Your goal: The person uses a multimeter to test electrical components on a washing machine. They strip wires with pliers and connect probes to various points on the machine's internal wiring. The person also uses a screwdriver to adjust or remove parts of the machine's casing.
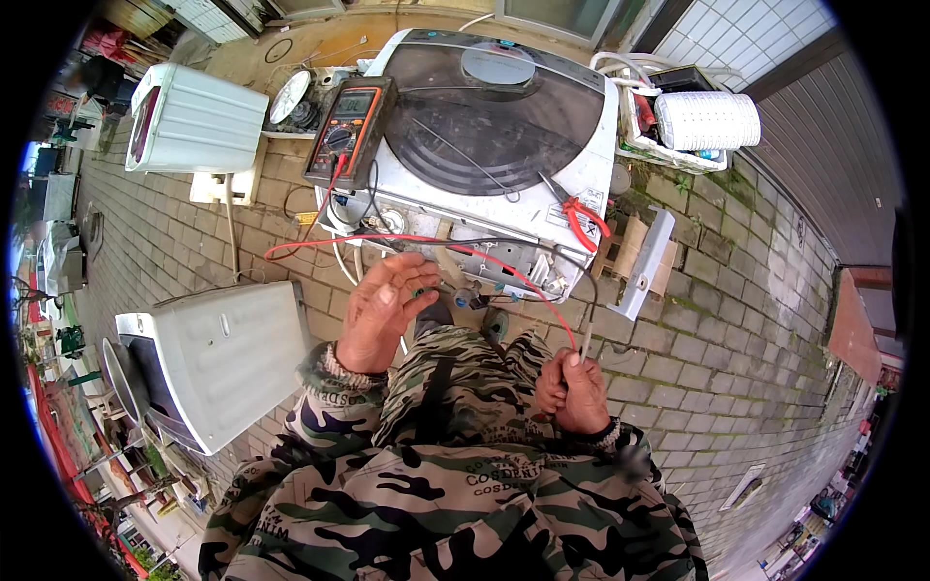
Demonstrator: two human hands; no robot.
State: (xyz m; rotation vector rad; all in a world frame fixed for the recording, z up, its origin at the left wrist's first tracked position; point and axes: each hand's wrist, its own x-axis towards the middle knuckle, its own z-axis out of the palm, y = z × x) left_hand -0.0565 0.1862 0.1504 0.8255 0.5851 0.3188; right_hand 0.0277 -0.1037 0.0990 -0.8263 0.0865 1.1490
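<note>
My right hand (578, 392) is closed around the multimeter test leads, a red lead (523, 278) and a dark one, at the lower right of the washing machine (593, 118). My left hand (383, 308) is raised in front of the machine's opened near edge, fingers bent and apart, just under the red lead; I see nothing held in it. Bare wiring and parts (504, 259) show along that edge. On the machine's top left lies a multimeter (351, 131) with an orange-edged face. Red-handled pliers (584, 221) and a thin metal rod (465, 155) rest on the top.
A white crate (678, 158) with tools and a white perforated basket (712, 121) stands at the right. Beside the machine lies a long grey metal panel (643, 263) on cardboard. To the left are a white tub (199, 118) and another washer (232, 353) on brick paving.
</note>
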